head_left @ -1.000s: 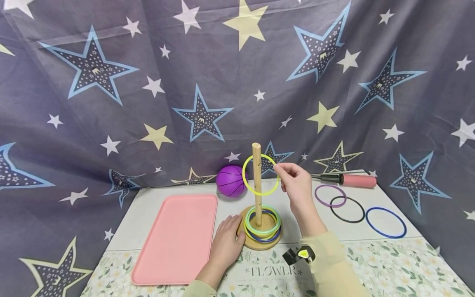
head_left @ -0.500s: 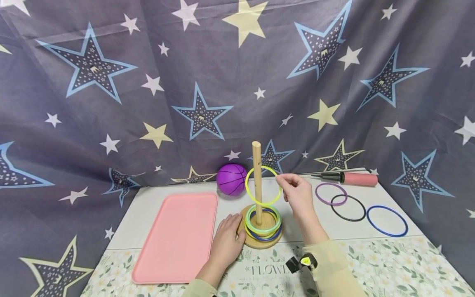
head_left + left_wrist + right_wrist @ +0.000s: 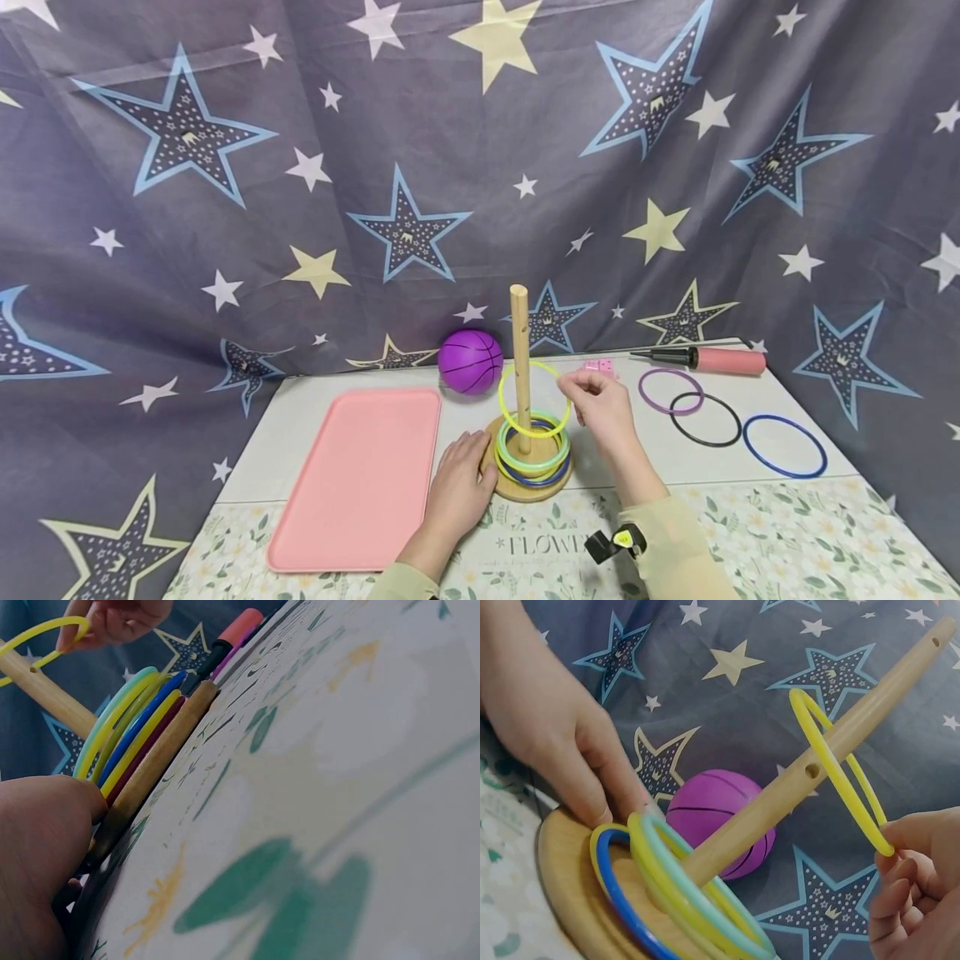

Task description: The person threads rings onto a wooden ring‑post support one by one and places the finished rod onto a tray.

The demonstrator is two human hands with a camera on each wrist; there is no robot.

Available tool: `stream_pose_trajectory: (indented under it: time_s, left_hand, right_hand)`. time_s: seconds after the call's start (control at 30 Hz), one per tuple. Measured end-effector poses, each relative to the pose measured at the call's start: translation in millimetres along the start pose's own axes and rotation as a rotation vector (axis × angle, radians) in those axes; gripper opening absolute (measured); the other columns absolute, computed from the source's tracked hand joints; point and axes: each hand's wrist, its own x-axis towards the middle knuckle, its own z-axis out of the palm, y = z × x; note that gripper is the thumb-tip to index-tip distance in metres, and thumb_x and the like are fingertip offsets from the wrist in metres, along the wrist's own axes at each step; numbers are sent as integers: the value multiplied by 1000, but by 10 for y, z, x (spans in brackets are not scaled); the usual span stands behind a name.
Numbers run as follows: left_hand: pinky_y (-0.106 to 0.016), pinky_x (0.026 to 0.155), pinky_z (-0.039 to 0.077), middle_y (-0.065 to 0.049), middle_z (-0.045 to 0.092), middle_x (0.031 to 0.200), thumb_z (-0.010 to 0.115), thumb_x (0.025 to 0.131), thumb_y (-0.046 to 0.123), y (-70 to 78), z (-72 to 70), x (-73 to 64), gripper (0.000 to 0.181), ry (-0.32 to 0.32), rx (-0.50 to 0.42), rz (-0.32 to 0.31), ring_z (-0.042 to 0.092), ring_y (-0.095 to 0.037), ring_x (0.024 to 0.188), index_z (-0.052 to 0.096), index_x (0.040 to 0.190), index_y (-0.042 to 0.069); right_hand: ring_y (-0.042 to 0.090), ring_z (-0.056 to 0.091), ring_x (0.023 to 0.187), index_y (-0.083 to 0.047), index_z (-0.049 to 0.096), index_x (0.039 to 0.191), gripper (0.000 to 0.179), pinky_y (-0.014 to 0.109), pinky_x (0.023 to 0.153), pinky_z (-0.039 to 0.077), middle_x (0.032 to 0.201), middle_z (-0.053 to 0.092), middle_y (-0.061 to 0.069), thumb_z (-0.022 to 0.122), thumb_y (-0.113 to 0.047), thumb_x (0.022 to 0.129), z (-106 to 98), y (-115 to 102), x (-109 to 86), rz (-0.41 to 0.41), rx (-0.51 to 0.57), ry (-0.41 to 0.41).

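Note:
A wooden peg (image 3: 521, 333) stands upright on a round wooden base (image 3: 525, 493). My right hand (image 3: 603, 408) pinches a yellow ring (image 3: 844, 784) between thumb and fingertips. That ring encircles the peg, tilted, well below its top and above the stack. Around the peg's foot lie several rings, with a light green ring (image 3: 731, 900) uppermost and a blue ring (image 3: 626, 900) below. My left hand (image 3: 460, 483) rests at the base's left edge, fingers fairly straight, thumb and fingertips touching the base beside the rings.
Left of the base lies a pink tray (image 3: 360, 483). A purple ball (image 3: 470, 362) sits behind the peg. On the right are a purple ring (image 3: 642, 396), a black ring (image 3: 705, 444), another blue ring (image 3: 783, 475), a pink-handled pump (image 3: 727, 361) and a small pink object (image 3: 598, 366).
My right hand has moved down with the yellow ring, which has slid lower along the peg toward the stack. The small pink object has come into view behind that hand. The left hand stays put.

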Motion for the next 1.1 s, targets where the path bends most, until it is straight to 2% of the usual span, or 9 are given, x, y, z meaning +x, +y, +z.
stream_pose_trajectory:
  time_s: [0.53,1.1]
  left_hand:
    - [-58,132,30,-21,59,158,66,106,17,14,-10,0,52,2,0,-4,47,-42,154,61,154,-2]
    - [-57,133,29,-21,58,160,65,106,17,29,-23,0,53,-19,-4,-17,45,-42,155,59,156,-2]
  right_hand:
    - [6,47,58,5,79,106,16,18,49,40,78,66,-2,80,-10,100,-13,222,23,33,-140,-81]
    - [6,46,57,4,79,106,18,20,47,39,76,65,1,80,-12,98,-24,416,54,121,-195,-109]
